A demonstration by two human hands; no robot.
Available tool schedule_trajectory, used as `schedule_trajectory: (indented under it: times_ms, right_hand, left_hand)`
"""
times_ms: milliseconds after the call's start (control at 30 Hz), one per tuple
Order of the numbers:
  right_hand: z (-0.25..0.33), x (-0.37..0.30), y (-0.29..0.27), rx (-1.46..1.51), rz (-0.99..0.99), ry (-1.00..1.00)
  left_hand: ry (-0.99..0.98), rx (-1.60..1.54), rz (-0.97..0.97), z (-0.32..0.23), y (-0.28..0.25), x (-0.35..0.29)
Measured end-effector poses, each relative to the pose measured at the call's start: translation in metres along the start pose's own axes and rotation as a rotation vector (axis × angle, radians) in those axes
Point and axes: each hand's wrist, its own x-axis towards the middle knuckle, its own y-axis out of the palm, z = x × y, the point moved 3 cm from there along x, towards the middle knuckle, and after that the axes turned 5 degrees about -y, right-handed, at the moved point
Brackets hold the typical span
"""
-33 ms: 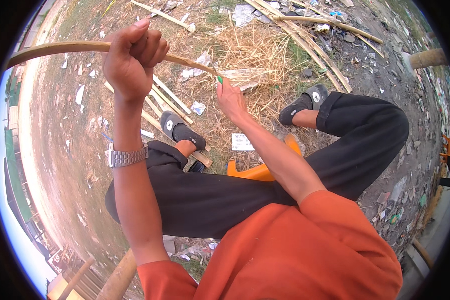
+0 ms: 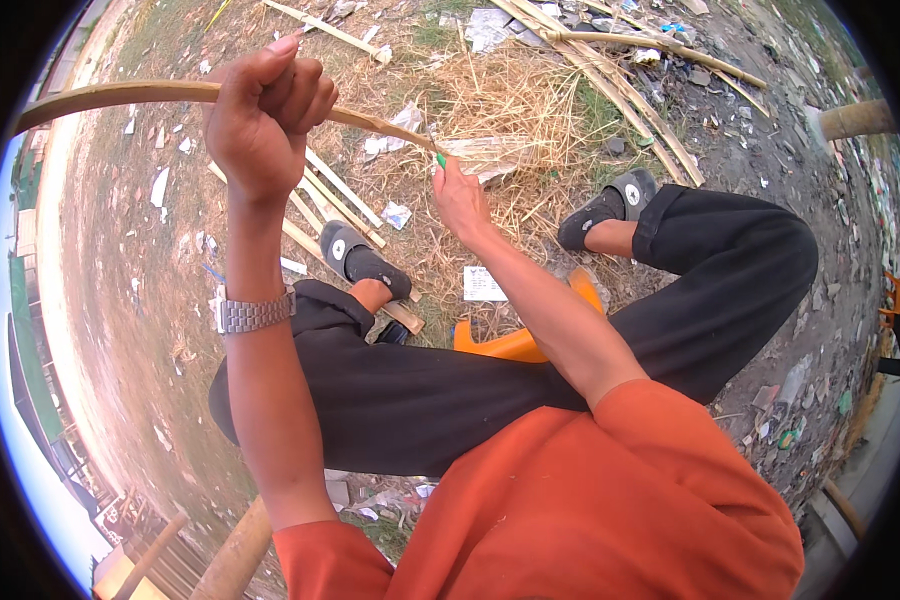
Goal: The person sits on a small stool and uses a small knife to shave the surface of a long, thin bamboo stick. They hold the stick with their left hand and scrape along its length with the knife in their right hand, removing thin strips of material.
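My left hand (image 2: 273, 125) is raised at the upper left, its fingers wrapped round a long split-bamboo strip (image 2: 120, 95). From the left rim the strip runs through the fist and slopes down toward my right hand (image 2: 460, 205). That hand is closed on a small green-handled knife (image 2: 440, 160). Its thin dark blade meets the strip near the right end; how deep it sits cannot be made out. Below, between my legs, an orange plastic thing (image 2: 505, 346) is partly hidden by my right forearm and trousers.
Dry straw-like shavings (image 2: 510, 110) cover the ground ahead of my feet. Bamboo strips (image 2: 610, 85) lie at the upper right, and more pale strips (image 2: 340, 200) are by my left foot. A printed white paper (image 2: 483, 284) lies between my feet. Litter is scattered about.
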Motion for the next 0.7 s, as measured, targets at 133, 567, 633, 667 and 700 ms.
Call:
schedule_trajectory:
  times_ms: [133,567,633,667,700]
  right_hand:
    - [-0.011,0.018,0.004,-0.005,0.018,0.035]
    - [-0.074,0.025,0.039,-0.1,-0.016,0.066]
    - [-0.115,0.031,0.054,-0.164,-0.018,0.047]
    - [-0.12,0.029,0.054,-0.206,-0.01,0.043]
    - [-0.122,0.034,0.055,-0.174,-0.043,0.067]
  left_hand:
    - [-0.04,0.099,-0.051,-0.001,-0.007,0.004]
    - [-0.055,0.073,-0.022,0.0,0.004,0.003]
    - [-0.05,0.077,0.021,0.0,0.0,0.006]
    - [-0.034,0.055,0.015,0.0,-0.001,0.007]
    - [-0.019,0.032,0.011,-0.001,0.0,0.009]
